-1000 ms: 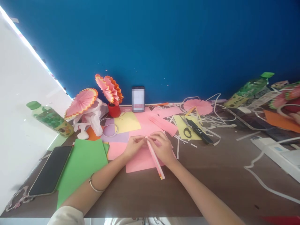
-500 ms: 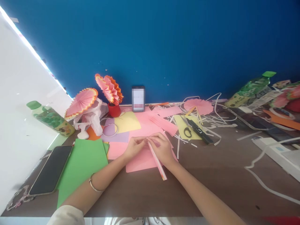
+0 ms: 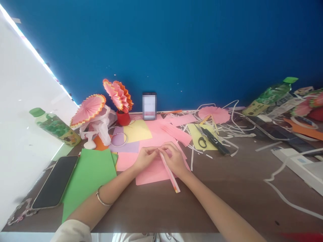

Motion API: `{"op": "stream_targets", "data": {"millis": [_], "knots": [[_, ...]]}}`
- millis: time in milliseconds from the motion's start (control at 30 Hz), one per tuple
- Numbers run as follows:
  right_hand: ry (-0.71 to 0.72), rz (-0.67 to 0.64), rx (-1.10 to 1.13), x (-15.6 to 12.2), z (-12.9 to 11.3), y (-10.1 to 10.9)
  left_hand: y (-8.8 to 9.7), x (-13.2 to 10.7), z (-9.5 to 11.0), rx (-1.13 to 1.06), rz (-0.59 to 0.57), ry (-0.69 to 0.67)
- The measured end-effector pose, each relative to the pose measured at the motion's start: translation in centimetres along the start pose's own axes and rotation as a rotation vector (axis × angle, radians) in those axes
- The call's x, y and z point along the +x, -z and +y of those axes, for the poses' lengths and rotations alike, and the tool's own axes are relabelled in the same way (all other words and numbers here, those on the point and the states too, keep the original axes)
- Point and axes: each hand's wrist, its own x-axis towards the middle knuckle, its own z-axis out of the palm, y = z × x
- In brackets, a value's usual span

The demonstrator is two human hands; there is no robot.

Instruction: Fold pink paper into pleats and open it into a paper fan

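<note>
A narrow folded strip of pink paper [image 3: 171, 176] slants down towards me, with an orange and yellow tip at its near end. My right hand [image 3: 174, 159] is closed round its far end. My left hand [image 3: 146, 159] meets it there, thumb and finger pinched together at the strip's far tip; the exact grip is hidden by the fingers. Beneath both hands lie pink paper sheets [image 3: 148, 176]. Left of them are a yellow sheet [image 3: 137, 130], a purple sheet [image 3: 132, 147] and a green sheet [image 3: 88, 181].
Scissors [image 3: 202, 142] and a black cutter [image 3: 215, 143] lie on yellow paper at right, among white paper strips. A phone [image 3: 149, 106] leans on the blue wall. Pleated paper flowers [image 3: 88, 109], bottles [image 3: 55, 127], a dark phone [image 3: 56, 181] and a power strip [image 3: 297, 169] stand around.
Almost nothing differs. Both hands stay together at the strip's far end, and the view has shifted very slightly.
</note>
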Motion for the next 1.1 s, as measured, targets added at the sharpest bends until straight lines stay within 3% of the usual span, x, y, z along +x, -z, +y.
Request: {"op": "stream_targets", "data": {"millis": [233,467,733,1100], "knots": [[0.017,-0.026,0.032,0.06,-0.15,0.23,0.07,0.12,0.07,0.006,0.014,0.020],[-0.120,0.056,0.126,0.19,-0.77,0.18,-0.17,0.06,0.19,-0.032,0.006,0.027],[0.110,0.003,0.025,0.19,-0.24,0.82,0.02,0.03,0.14,0.013,-0.010,-0.003],[0.104,-0.033,0.008,0.21,-0.17,0.79,0.01,0.00,0.32,0.026,-0.025,-0.006]]}}
